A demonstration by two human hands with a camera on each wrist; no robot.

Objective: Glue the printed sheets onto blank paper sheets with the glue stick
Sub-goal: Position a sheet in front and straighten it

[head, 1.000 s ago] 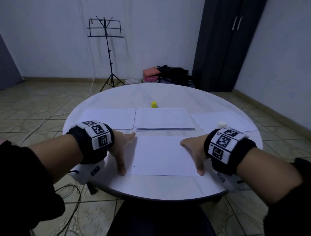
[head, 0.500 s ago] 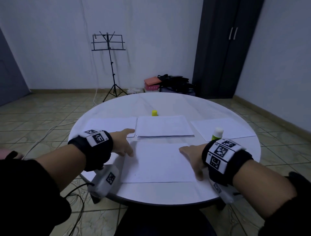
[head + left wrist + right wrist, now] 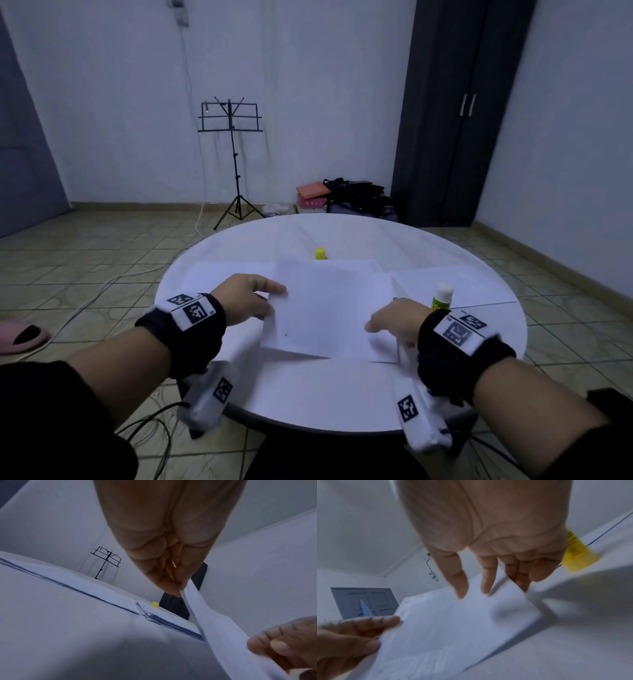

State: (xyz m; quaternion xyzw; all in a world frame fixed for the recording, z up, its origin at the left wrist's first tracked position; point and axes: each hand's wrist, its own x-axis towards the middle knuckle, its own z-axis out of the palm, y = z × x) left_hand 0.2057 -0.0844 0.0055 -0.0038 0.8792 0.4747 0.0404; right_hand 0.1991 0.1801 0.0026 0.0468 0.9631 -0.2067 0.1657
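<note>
A white paper sheet [image 3: 325,315] hangs tilted above the round white table [image 3: 325,394], held between both hands. My left hand [image 3: 270,298] pinches its left edge, seen close in the left wrist view as the left hand [image 3: 178,586] closed on the sheet [image 3: 223,635]. My right hand [image 3: 380,325] grips the right edge, thumb and forefinger over the sheet [image 3: 453,628] and the other fingers under it. The glue stick [image 3: 442,296], white-capped with a yellow-green body, stands just beyond my right wrist. Its yellow cap [image 3: 320,253] sits further back.
A stack of sheets [image 3: 171,623] lies mid-table, largely hidden behind the lifted sheet. Single sheets lie at the left [image 3: 219,274] and right [image 3: 455,277]. Beyond the table stand a music stand [image 3: 233,154], bags [image 3: 352,195] and a dark wardrobe [image 3: 455,113]. Cables trail on the floor.
The sheet lay flat with both hands resting beside it. Both hands have taken its side edges and lifted it off the table. The head view has tilted upward.
</note>
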